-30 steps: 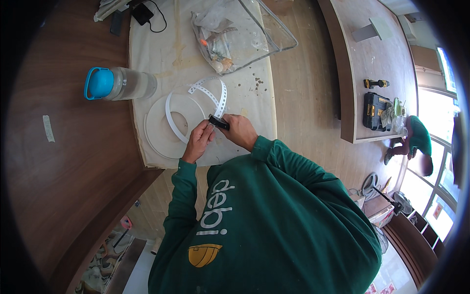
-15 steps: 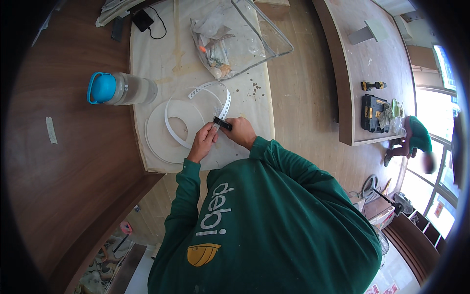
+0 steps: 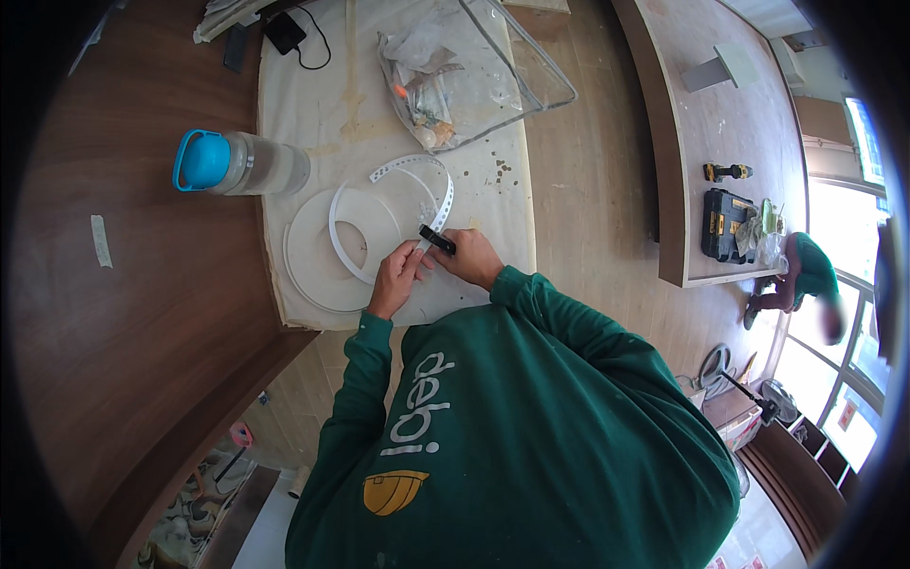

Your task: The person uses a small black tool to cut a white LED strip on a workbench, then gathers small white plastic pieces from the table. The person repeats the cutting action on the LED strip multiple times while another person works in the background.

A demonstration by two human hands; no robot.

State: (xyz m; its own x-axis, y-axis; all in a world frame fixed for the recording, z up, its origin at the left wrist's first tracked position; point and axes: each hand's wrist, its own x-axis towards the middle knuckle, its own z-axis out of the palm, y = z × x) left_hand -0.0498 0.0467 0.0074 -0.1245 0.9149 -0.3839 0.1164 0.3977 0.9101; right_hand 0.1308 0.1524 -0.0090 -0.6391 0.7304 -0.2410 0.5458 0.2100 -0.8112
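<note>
A white strip [image 3: 447, 192] with a row of holes along it curls up in a loop over the table. My left hand [image 3: 396, 277] pinches it near its lower end, close to my body. Across the strip lies a black hand tool [image 3: 435, 238], seemingly a small hole punch, though its jaws are too small to make out. My right hand [image 3: 474, 258] is closed around the tool's handle, right beside my left fingertips. Under the loop rests a flat white ring-shaped coil [image 3: 305, 256], partly covered by the strip.
A clear bottle with a blue lid [image 3: 275, 166] stands at the left. Beyond my hands lie a clear plastic bag [image 3: 483, 85], small brown bits [image 3: 502, 171] and a black adapter [image 3: 284, 33]. Across the floor, another person [image 3: 810, 270] bends beside a bench holding a drill [image 3: 728, 172] and black case [image 3: 725, 226].
The black tool has tilted slightly, and my right hand has shifted a little with it. The strip's loop has moved slightly. The whole view has drifted a little.
</note>
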